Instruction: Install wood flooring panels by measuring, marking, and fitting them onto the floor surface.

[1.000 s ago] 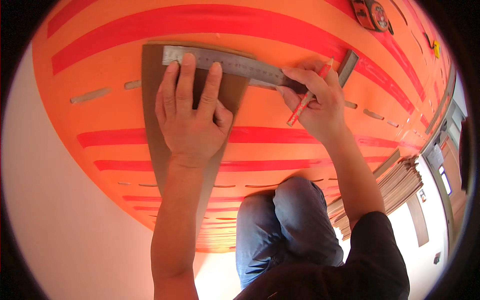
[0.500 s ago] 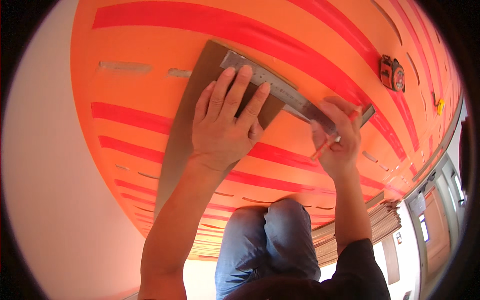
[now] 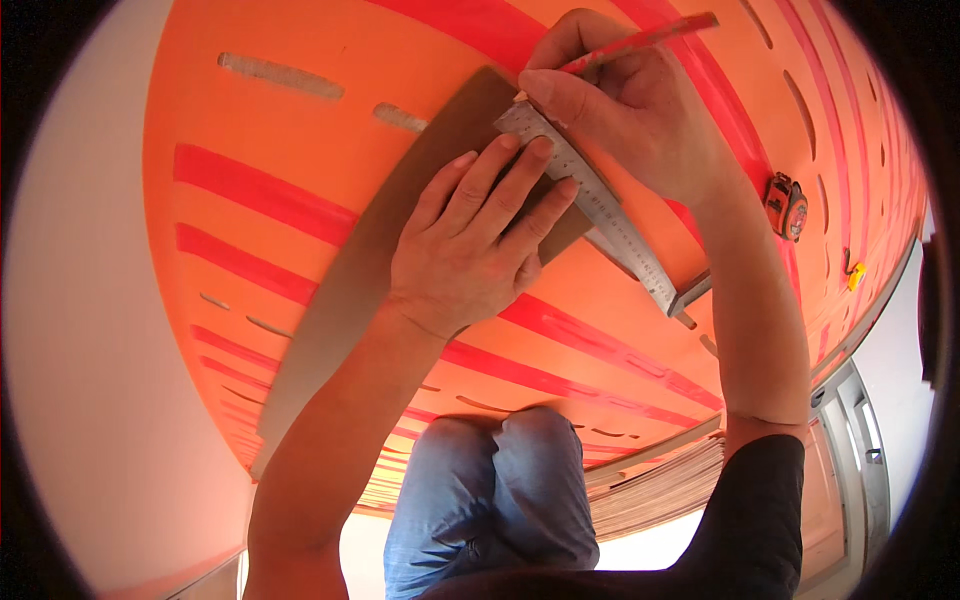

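A long brown board [image 3: 335, 300] lies slantwise on an orange surface [image 3: 270, 120] with red stripes. Across the board's far end rests a steel try square [image 3: 622, 225], its graduated blade running down to the right toward a short stock. My left hand [image 3: 468, 235] is flat, fingers spread, and its fingertips press on the blade and board. Pinched in my right hand [image 3: 635, 115] is a red pencil [image 3: 655, 38]; its tip is at the blade's upper left end, by the board's edge. My right forearm passes beyond the stock and hides part of the surface.
An orange and black tape measure [image 3: 786, 207] sits to the right of my right forearm. Farther right is a small yellow thing [image 3: 856, 277]. A stack of thin sheets [image 3: 660, 485] shows below the surface's near edge, beside my knees. A pale wall [image 3: 80, 300] borders the left.
My right hand has moved up and left with the pencil, from the square's stock end to the blade's far end. The left hand still presses on the square and board.
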`<state>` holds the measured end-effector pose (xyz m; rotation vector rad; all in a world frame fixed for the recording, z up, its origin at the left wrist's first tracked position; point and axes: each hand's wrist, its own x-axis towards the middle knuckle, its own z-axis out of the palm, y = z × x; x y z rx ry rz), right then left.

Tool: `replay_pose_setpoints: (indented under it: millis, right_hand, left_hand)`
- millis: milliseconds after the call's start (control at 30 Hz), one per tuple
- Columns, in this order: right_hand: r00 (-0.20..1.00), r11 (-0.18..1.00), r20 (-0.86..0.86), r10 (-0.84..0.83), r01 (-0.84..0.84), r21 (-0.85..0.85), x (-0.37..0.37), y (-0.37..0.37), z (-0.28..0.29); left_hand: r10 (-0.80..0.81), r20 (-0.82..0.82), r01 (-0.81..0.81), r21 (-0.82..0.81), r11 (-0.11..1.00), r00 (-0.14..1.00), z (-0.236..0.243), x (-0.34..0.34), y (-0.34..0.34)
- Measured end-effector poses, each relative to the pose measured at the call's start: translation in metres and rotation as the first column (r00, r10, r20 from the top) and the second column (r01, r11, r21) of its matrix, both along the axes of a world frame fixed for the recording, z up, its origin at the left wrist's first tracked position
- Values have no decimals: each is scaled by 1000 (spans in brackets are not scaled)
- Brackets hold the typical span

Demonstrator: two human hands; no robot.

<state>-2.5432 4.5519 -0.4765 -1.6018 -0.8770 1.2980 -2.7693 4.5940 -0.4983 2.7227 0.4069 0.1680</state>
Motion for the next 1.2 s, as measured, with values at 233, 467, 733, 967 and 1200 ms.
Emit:
replay_pose_setpoints:
  millis: [233, 467, 733, 967, 1200]
  right_hand:
    - [999, 999, -7, 43, -43, -5, -3, 1, -14]
    - [987, 957, -145, 70, -108, -271, 2, 16, 13]
    - [953, 964, 191, 237, -254, 74, 17, 5, -10]
    - [998, 991, -31, 58, -61, -117, 0, 13, 20]
    - [984, 993, 141, 107, -113, 34, -1, 6, -4]
  left_hand:
    - [2, -22, -2, -29, 1000, 1000, -3, 0, -4]
    - [-9, -34, 8, -27, 1000, 999, -2, 0, -2]
    - [-14, -33, 13, -45, 999, 999, -1, 4, -1]
    - [-16, -31, 15, -48, 999, 999, -1, 1, 2]
    - [3, -9, -3, -39, 999, 1000, -1, -1, 3]
